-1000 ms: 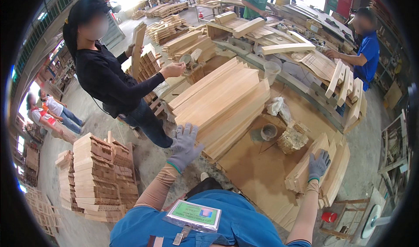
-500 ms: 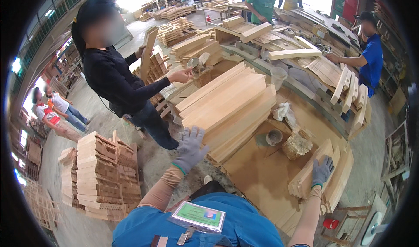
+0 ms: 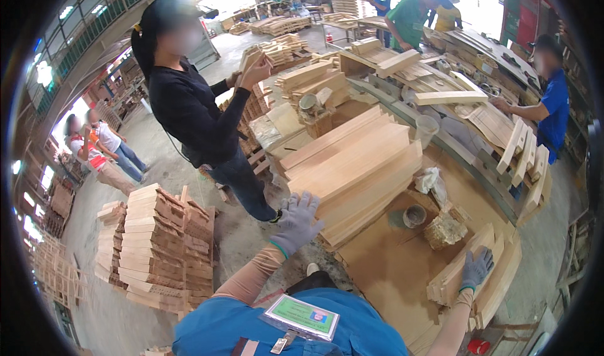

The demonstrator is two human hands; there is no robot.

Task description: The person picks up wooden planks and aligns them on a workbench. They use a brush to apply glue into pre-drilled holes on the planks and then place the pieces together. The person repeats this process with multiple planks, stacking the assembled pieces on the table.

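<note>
On the brown, flat work surface (image 3: 384, 274), two stacks of boards lie apart. The grey-gloved left hand (image 3: 299, 222), fingers spread, is positioned at the near left end of the larger stack of pale, long wooden boards (image 3: 355, 167); contact cannot be determined. The grey-gloved right hand (image 3: 477, 268), fingers slightly spread, rests on the smaller stack of pale wooden boards (image 3: 447, 283). Between the stacks are a round grey cup (image 3: 414, 216), a rough tan block (image 3: 445, 231) and a crumpled white plastic bag (image 3: 429, 181). Left of the larger stack stands a co-worker in a black long-sleeved top (image 3: 195, 111).
</note>
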